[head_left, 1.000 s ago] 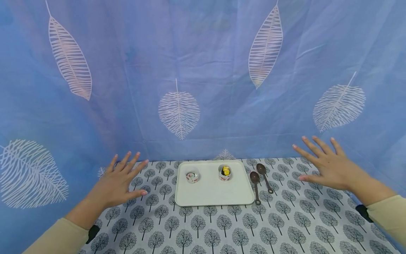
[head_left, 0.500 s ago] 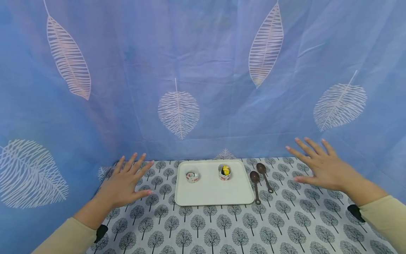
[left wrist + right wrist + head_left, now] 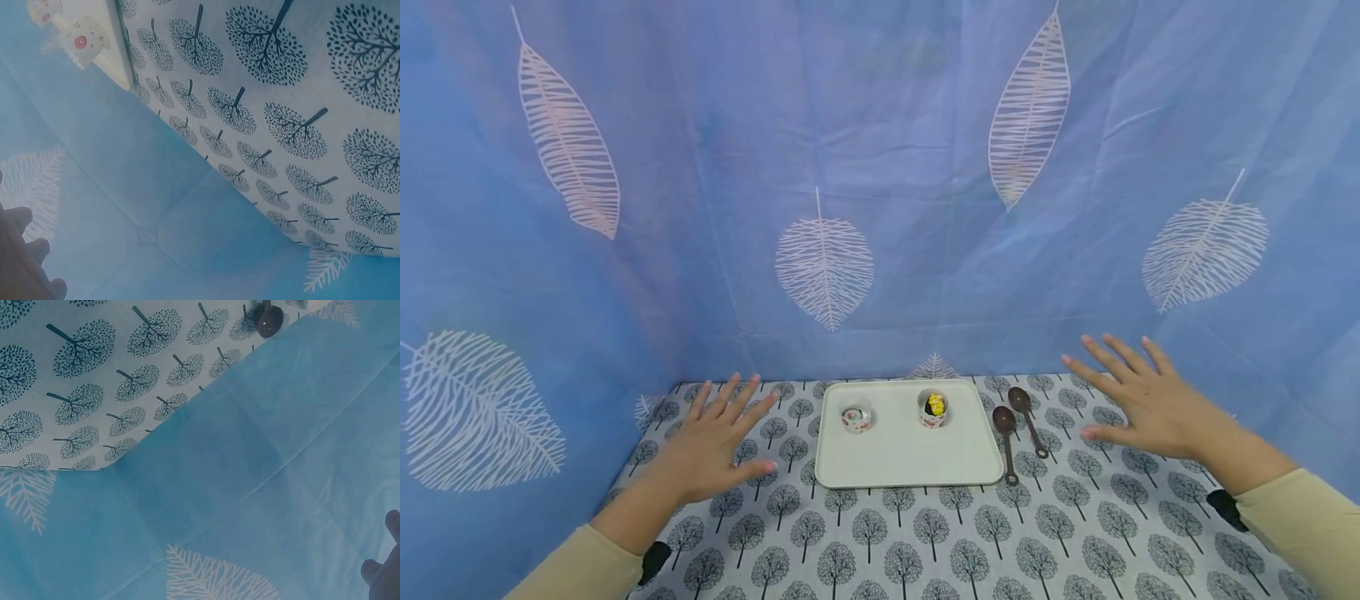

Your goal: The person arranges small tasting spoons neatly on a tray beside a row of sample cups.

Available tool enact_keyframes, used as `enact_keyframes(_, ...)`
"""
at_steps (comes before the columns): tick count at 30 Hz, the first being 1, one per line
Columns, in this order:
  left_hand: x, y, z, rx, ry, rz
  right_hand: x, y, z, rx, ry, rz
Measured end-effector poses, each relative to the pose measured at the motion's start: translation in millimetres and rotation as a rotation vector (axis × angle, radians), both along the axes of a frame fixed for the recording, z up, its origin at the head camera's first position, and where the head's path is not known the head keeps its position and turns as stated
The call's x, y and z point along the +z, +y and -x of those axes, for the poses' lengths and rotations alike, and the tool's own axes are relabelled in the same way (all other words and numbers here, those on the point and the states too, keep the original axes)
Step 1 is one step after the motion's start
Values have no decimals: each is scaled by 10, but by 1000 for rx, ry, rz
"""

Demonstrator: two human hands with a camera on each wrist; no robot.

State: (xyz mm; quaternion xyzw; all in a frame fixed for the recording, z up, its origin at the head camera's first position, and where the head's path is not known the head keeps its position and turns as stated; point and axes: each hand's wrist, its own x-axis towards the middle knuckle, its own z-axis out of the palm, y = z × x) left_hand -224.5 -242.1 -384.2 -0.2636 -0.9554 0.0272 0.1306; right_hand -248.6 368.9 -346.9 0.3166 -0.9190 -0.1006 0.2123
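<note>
My left hand hovers over the left part of the table, fingers spread and straight, holding nothing. On the other side my right hand is held up the same way, to the right of two dark brown spoons. Between the hands lies a cream tray. On it stand two small patterned cups: the left cup shows something dark and pale inside, too small to tell, and the right cup holds something yellow and black. In the left wrist view a patterned cup sits by the tray's corner.
A white cloth printed with dark trees covers the table. Blue curtain fabric with white leaf prints hangs behind it and along the sides. The spoons lie just right of the tray, handles toward the front.
Both hands have moved inward toward the tray and slightly lower in the head view, fingers still spread. Tray, cups and spoons have stayed in place.
</note>
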Motion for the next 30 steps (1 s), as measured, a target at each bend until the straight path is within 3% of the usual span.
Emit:
enact_keyframes(9,-100,10,9,8,-6,-18,-54,-58,-11,-19,-25,19)
enact_keyframes(22,-187,110,-10,-66,35,-86,-169,-179,-42,45,-24,64)
enact_keyframes(30,-281,143,2,-74,-5,-101,-256,-245,-42,62,-50,71)
